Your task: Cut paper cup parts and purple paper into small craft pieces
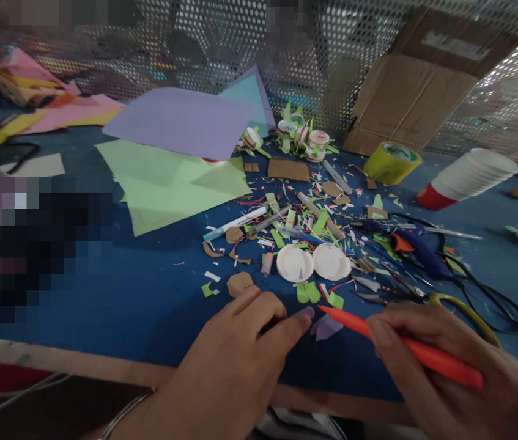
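Observation:
My right hand is closed around an orange-red pen. Its pointed tip reaches left, close to the tip of my left thumb. My left hand rests low over the blue table, fingers curled, with a small purple paper piece at the thumb tip; part of the grip is hidden. Just right of it lies a folded purple paper scrap. Beyond the hands sit two round white paper discs with raised rims, one on the left and one on the right. A brown cardboard piece lies by my left fingers.
Paper scraps, pens and scissors litter the blue table. To the right are a blue glue gun with its cord, yellow tape and stacked paper cups. Green and purple sheets lie behind.

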The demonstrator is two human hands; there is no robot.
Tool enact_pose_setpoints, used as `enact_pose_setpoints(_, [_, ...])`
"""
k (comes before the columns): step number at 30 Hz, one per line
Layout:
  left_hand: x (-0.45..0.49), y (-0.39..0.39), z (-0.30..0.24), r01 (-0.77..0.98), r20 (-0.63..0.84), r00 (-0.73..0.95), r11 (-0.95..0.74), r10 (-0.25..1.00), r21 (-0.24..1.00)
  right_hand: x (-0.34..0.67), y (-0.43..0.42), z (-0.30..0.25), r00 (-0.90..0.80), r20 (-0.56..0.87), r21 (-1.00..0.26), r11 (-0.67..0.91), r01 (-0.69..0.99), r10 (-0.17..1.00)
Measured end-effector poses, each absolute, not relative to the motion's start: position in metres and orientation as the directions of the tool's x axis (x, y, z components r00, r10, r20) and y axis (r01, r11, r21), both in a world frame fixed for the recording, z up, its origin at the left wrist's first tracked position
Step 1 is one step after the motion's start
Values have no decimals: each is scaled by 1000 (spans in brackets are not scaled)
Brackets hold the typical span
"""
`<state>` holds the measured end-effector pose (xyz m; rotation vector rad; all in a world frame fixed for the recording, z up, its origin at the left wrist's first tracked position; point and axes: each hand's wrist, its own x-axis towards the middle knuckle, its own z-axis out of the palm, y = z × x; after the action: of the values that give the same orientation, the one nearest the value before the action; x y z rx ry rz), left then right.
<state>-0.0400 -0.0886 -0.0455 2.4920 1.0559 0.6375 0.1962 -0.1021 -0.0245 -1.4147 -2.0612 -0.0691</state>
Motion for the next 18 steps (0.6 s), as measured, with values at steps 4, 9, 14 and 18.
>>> enact_pose_setpoints(4, [-62,-85,-27,599,299,583,-648,756,471,197,-104,-25,-251,532,-295,454,841,809])
enact_pose_setpoints(9, [-78,-63,-21,717,181,616,-641,766,273,201,-104,-28,-285,539,-274,486,830,792])
enact_pose_setpoints(14, [-76,-52,-22,731,83,637,-635,766,251,201,-103,-30,-301,555,-284,517,808,775])
enact_pose_setpoints(18, [-74,-60,-19,727,109,606,-604,788,325,200,-103,-31,-311,544,-301,527,795,779])
